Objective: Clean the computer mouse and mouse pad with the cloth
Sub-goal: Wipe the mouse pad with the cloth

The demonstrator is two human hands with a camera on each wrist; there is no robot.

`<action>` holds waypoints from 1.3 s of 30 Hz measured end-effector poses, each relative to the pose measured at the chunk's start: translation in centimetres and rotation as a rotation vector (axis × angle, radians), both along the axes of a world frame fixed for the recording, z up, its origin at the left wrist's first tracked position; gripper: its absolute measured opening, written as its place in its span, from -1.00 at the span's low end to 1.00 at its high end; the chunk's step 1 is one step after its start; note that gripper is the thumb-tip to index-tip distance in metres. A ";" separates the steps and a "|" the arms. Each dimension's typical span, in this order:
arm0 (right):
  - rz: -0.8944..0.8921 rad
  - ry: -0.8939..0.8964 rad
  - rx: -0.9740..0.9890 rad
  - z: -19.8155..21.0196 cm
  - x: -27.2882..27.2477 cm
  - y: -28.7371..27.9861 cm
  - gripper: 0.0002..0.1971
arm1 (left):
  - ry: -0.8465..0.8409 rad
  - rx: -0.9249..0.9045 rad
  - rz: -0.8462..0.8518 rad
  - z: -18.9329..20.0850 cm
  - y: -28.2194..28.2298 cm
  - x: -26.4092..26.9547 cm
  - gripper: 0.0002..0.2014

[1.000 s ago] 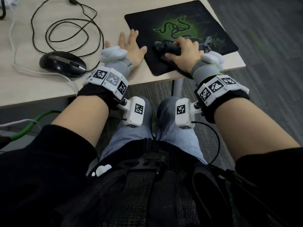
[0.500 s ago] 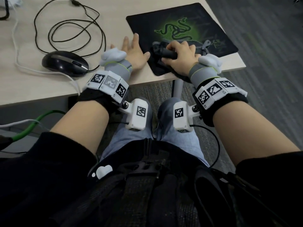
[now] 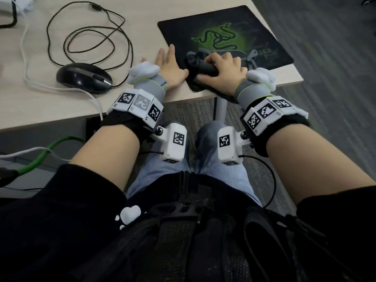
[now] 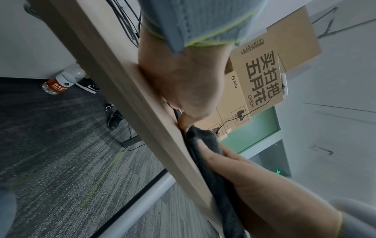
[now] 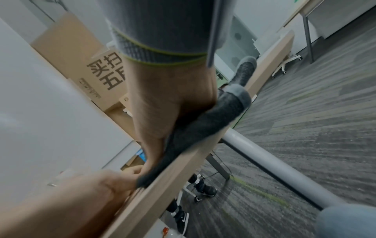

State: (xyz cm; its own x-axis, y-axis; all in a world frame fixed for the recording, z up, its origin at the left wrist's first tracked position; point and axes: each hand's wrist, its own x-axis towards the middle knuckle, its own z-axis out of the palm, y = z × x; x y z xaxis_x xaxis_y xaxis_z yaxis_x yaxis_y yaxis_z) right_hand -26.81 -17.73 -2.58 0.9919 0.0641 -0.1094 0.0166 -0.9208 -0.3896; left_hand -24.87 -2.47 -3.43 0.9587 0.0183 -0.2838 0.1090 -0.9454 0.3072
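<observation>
A black mouse pad [image 3: 219, 33] with a green snake logo lies at the desk's front right corner. My right hand [image 3: 221, 68] grips a bunched dark grey cloth [image 3: 201, 68] and presses it on the pad's near left corner. The cloth [image 4: 205, 145] shows in the left wrist view and, draped over the desk edge, the cloth [image 5: 205, 125] shows in the right wrist view. My left hand [image 3: 168, 64] lies flat, fingers straight, on the desk against the pad's left edge. A black computer mouse [image 3: 83, 77] sits to the left, untouched.
The mouse's black cable [image 3: 89, 35] lies coiled behind it, and a white cable [image 3: 61, 89] runs along the desk [image 3: 40, 110] front. The desk edge is just under my wrists. Cardboard boxes [image 4: 262, 77] stand beyond. A grey table leg [image 5: 274, 167] stands below.
My right hand has pulled the cloth across the pad toward me and to the left, to the near corner. The left hand stays flat beside the pad.
</observation>
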 end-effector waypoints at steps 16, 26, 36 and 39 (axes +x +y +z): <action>-0.100 0.053 0.017 0.3 0.5 -1.6 -0.31 | 0.021 -0.003 0.010 -0.1 0.0 0.3 -0.28; -0.128 0.006 0.007 0.2 0.9 -0.9 -0.47 | 0.042 -0.035 0.038 -0.1 0.1 1.0 -0.25; -0.110 -0.100 -0.059 -0.1 1.3 -0.1 -0.59 | 0.157 -0.092 -0.007 0.9 1.1 2.4 -0.18; -0.094 -0.113 -0.057 0.2 2.0 0.0 -0.61 | 0.125 -0.220 0.005 1.3 1.3 3.4 -0.07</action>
